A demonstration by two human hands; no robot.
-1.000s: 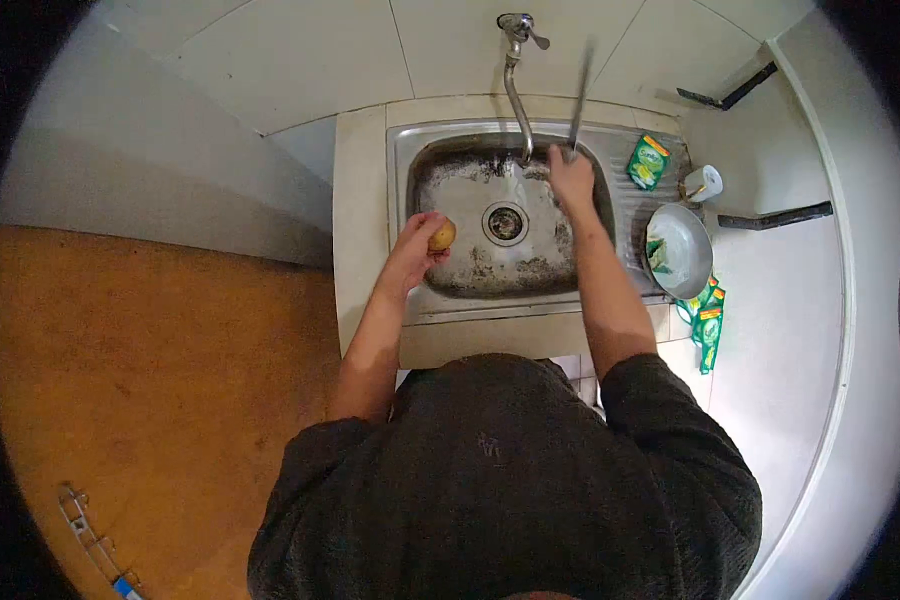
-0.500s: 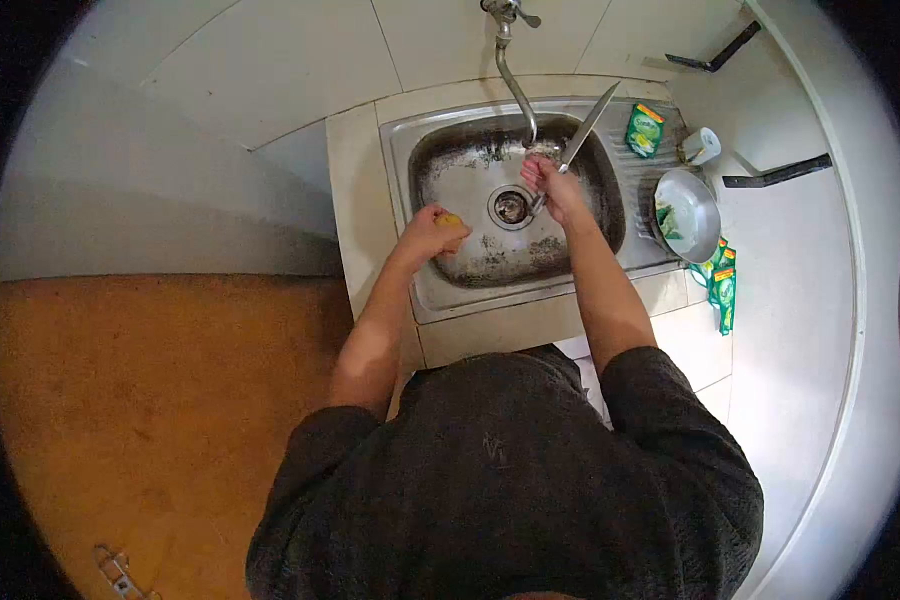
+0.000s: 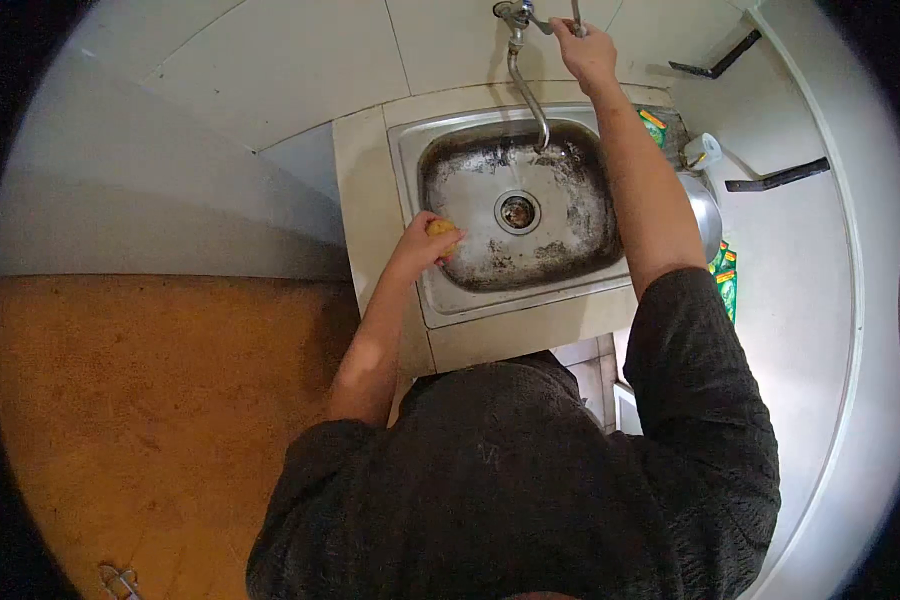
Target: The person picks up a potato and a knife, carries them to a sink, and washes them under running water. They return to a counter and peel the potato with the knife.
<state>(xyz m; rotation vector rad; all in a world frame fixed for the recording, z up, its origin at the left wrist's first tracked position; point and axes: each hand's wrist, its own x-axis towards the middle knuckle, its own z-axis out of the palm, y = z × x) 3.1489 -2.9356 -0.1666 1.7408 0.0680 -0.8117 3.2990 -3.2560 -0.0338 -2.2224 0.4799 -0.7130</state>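
At the left side of the sink [image 3: 490, 265], my left hand [image 3: 419, 243] is closed around a small yellow lump that looks like a sponge [image 3: 443, 236]. My right hand [image 3: 588, 58] is raised to the wall, with fingertips at the lever of the tap [image 3: 536, 22]. That same hand grips a knife [image 3: 576, 12], seen nearly end-on near the top edge; its handle is mostly hidden by the fingers. The curved spout [image 3: 530, 95] hangs over the basin, above and right of the drain [image 3: 518, 212]. Whether water is flowing cannot be made out.
Right of the basin, partly behind my right arm, are a metal pan [image 3: 706, 210], a white mug [image 3: 703, 151] and a green packet [image 3: 654, 127]. More green packets [image 3: 726, 283] lie below the pan. Black brackets [image 3: 778, 176] stick out at the right.
My right hand has moved up from over the basin to the tap lever, carrying the knife along. My left hand stays near the basin's left side, still holding the yellow sponge.
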